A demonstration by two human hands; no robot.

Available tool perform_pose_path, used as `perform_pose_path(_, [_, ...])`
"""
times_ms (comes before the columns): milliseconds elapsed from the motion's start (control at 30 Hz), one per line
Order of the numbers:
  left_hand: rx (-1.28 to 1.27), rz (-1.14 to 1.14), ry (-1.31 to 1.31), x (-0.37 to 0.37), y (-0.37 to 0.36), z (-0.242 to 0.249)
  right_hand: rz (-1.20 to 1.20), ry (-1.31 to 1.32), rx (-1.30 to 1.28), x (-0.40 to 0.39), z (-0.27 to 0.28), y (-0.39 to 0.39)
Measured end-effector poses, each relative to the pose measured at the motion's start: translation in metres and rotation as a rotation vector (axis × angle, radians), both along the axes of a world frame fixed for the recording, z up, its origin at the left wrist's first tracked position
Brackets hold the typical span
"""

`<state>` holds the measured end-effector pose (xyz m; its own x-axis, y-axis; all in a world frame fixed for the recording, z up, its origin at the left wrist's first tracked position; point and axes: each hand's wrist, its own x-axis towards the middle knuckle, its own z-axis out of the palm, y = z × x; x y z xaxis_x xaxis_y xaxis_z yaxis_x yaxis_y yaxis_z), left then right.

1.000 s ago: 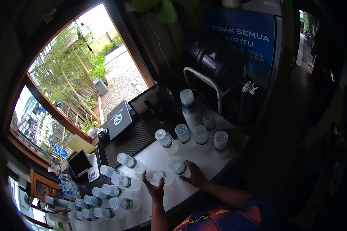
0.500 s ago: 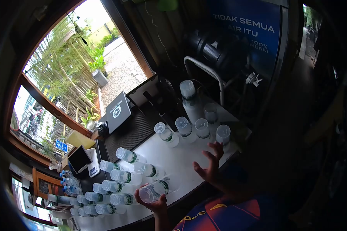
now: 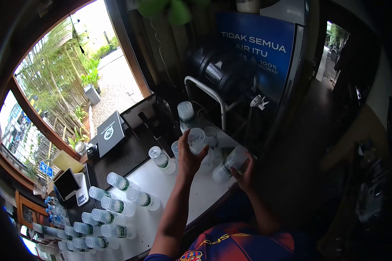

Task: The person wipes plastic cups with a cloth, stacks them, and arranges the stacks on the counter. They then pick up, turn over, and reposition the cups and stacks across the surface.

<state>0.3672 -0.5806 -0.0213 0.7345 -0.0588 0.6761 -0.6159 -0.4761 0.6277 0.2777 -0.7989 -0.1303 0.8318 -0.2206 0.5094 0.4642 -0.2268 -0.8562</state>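
Note:
My left hand (image 3: 190, 157) reaches over the white tabletop with its fingers curled around an upturned clear plastic cup (image 3: 197, 135); part of this cup is hidden by the hand. Lower right, my right hand (image 3: 245, 172) grips another upturned plastic cup (image 3: 236, 157) with a green band, tilted near the table edge. Beside the left hand stands a cup with a lid-like base (image 3: 161, 158). Behind are a taller cup stack (image 3: 186, 112) and a clear cup (image 3: 211, 135). Several more banded cups (image 3: 143, 199) stand in rows at left.
A dark ribbed mat (image 3: 124, 163) and a black laptop-like panel (image 3: 111, 134) lie along the window side. A tablet stand (image 3: 69, 185) and water bottles (image 3: 54, 211) are farther left. A metal rack (image 3: 207, 89) holding a dark gallon bottle (image 3: 220, 67) stands behind the table.
My left hand has moved right from the left rows, with its cup, to the right-hand group. My right hand, earlier spread above the table, has closed on a cup. The view has shifted.

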Motion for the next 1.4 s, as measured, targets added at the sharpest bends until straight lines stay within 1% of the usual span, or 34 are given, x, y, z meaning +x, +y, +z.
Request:
perform_pose_path(33, [0.046,0.009,0.004,0.000,-0.002,-0.022,0.025,-0.043,0.117,0.002,0.020,-0.003])
perform_pose_path(67, [0.079,0.011,0.086,-0.008,-0.004,-0.040,0.050,-0.080,0.234,0.002,0.038,-0.006])
perform_pose_path(100, [0.087,-0.007,0.123,-0.015,-0.003,-0.060,0.055,-0.038,0.181,0.005,0.053,-0.013])
perform_pose_path(133, [0.094,-0.019,0.158,-0.026,-0.001,-0.076,0.044,-0.051,0.159,0.007,0.064,-0.017])
perform_pose_path(200, [0.102,0.054,0.111,-0.053,0.009,-0.099,0.045,-0.085,0.116,0.018,0.084,-0.016])
perform_pose_path(233, [0.083,0.119,0.067,-0.067,0.016,-0.101,0.067,-0.119,0.156,0.023,0.093,-0.014])
perform_pose_path(367, [0.048,0.215,0.159,-0.118,0.056,-0.103,-0.039,-0.215,0.056,0.055,0.134,-0.008])
perform_pose_path(467, [0.053,0.327,0.192,-0.157,0.093,-0.107,0.031,-0.234,0.126,0.072,0.156,0.010])
perform_pose_path(500, [0.060,0.379,0.211,-0.170,0.104,-0.106,0.075,-0.243,0.126,0.075,0.154,0.021])
perform_pose_path(533, [0.066,0.432,0.234,-0.184,0.114,-0.105,0.156,-0.184,0.096,0.073,0.146,0.033])
perform_pose_path(567, [0.016,0.494,0.243,-0.196,0.122,-0.103,0.237,-0.126,0.064,0.070,0.132,0.045])
perform_pose_path(600, [-0.035,0.556,0.251,-0.208,0.129,-0.104,0.317,-0.067,0.031,0.066,0.116,0.058])
perform_pose_path(633, [-0.096,0.611,0.263,-0.220,0.141,-0.116,0.381,-0.043,-0.003,0.063,0.094,0.076])
perform_pose_path(700, [-0.140,0.729,0.226,-0.240,0.162,-0.134,0.493,0.027,-0.086,0.050,0.045,0.114])
perform_pose_path(733, [-0.174,0.775,0.223,-0.249,0.171,-0.136,0.536,0.074,-0.131,0.041,0.024,0.132])
perform_pose_path(800, [-0.166,0.852,0.198,-0.257,0.186,-0.130,0.590,0.074,-0.258,0.024,-0.002,0.166])
perform_pose_path(833, [-0.167,0.884,0.189,-0.256,0.195,-0.128,0.622,0.027,-0.317,0.021,-0.010,0.181])
perform_pose_path(867, [-0.167,0.924,0.179,-0.255,0.202,-0.123,0.632,-0.046,-0.321,0.020,-0.014,0.197])
perform_pose_path(900, [-0.216,0.896,0.136,-0.251,0.204,-0.111,0.678,-0.031,-0.287,0.020,-0.014,0.212])
perform_pose_path(933, [-0.240,0.897,0.125,-0.248,0.211,-0.110,0.727,-0.017,-0.252,0.021,-0.013,0.227])
perform_pose_path(1000, [-0.201,0.956,0.197,-0.246,0.224,-0.105,0.772,-0.005,-0.242,0.029,-0.017,0.249])
perform_pose_path(1033, [-0.187,0.979,0.179,-0.246,0.226,-0.101,0.779,-0.003,-0.240,0.030,-0.017,0.255])
perform_pose_path(1100, [-0.160,0.991,0.136,-0.237,0.227,-0.095,0.747,0.007,-0.278,0.028,-0.009,0.252])
perform_pose_path(1167, [-0.031,1.121,0.091,-0.240,0.218,-0.085,0.674,-0.004,-0.287,0.027,-0.001,0.240])
perform_pose_path(1200, [0.031,1.185,0.070,-0.245,0.211,-0.083,0.597,-0.042,-0.258,0.029,-0.003,0.227])
perform_pose_path(1233, [0.074,1.224,0.039,-0.252,0.206,-0.084,0.460,-0.107,-0.242,0.032,-0.006,0.211])
perform_pose_path(1300, [0.078,1.106,-0.057,-0.263,0.192,-0.094,0.092,-0.250,-0.340,0.049,-0.005,0.169])
perform_pose_path(1367, [0.053,0.909,-0.083,-0.258,0.170,-0.095,-0.235,-0.286,-0.290,0.083,0.010,0.126])
perform_pose_path(1400, [0.022,0.793,-0.075,-0.250,0.157,-0.092,-0.357,-0.274,-0.327,0.099,0.027,0.107])
